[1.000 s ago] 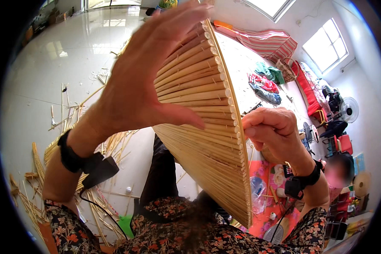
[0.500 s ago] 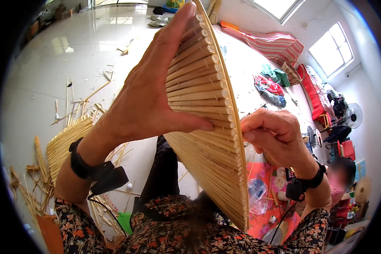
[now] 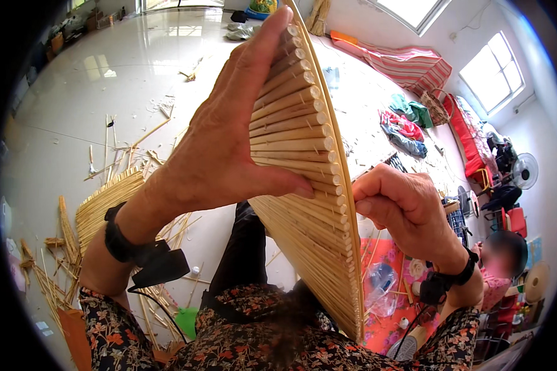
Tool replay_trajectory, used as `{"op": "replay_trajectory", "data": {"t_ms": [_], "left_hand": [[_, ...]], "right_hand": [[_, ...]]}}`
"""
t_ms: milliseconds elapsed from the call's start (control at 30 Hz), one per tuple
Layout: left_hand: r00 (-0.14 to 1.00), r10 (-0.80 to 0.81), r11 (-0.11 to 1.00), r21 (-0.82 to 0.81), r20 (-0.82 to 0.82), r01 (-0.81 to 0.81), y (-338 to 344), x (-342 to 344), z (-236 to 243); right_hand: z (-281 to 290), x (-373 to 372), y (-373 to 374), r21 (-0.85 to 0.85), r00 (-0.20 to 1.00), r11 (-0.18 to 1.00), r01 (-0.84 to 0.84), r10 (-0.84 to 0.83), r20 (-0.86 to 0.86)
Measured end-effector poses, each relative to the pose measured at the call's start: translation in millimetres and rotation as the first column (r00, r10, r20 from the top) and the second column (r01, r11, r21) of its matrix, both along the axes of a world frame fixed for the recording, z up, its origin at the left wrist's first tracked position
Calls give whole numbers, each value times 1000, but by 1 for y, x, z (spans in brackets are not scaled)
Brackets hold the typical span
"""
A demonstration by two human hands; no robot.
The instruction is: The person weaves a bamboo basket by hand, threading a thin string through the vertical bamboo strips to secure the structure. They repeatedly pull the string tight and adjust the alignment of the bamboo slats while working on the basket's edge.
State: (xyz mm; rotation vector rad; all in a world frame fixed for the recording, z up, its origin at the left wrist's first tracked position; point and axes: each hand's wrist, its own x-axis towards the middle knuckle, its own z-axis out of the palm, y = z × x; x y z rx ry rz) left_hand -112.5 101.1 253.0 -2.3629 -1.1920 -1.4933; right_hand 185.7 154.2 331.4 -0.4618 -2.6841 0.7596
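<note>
A large fan-shaped panel of straw-coloured stalks [image 3: 303, 247] stands upright before me, its row of cut ends bordered by a thin pale strip [image 3: 334, 136]. My left hand [image 3: 220, 145] grips it from the left, thumb lying across the stalks and fingers stretched up to the top edge. At the right-hand edge, my right hand [image 3: 396, 207] has its fingers curled in a pinch against the strip; what lies between the fingertips is hidden. Both wrists carry black straps with devices.
Loose stalks [image 3: 68, 253] and another stalk mat [image 3: 108, 201] lie on the floor at left. At right are a red floral mat [image 3: 377, 328] with plastic bags, a clothes pile [image 3: 405, 130], a fan [image 3: 524, 170] and another person [image 3: 501, 272] sitting.
The view and both hands have shifted slightly rightward in the picture. My left fingers have moved a little along the top edge; my right hand stays pinched at the panel's edge.
</note>
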Motion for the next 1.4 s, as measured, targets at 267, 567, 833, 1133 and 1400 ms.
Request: {"op": "replay_trajectory", "data": {"t_ms": [267,567,833,1133,1400], "left_hand": [[996,23,999,-35,85,-20,-5,6,-1],[919,170,973,87,355,-214,-31,-36,10],[639,123,992,107,-759,-63,-81,-9,88],[771,26,999,1,-637,-33,-77,12,86],[778,159,971,-48,-607,-236,-129,11,75]], "right_hand": [[-1,0,0,-70,1000,998,-4,4,-2],[-12,-14,-4,105,989,987,-125,133,-68],[-12,-38,-9,105,939,947,-305,317,-134],[-9,-27,-4,105,920,918,-382,388,-46],[11,25,1,-71,992,989,128,-127,22]]}}
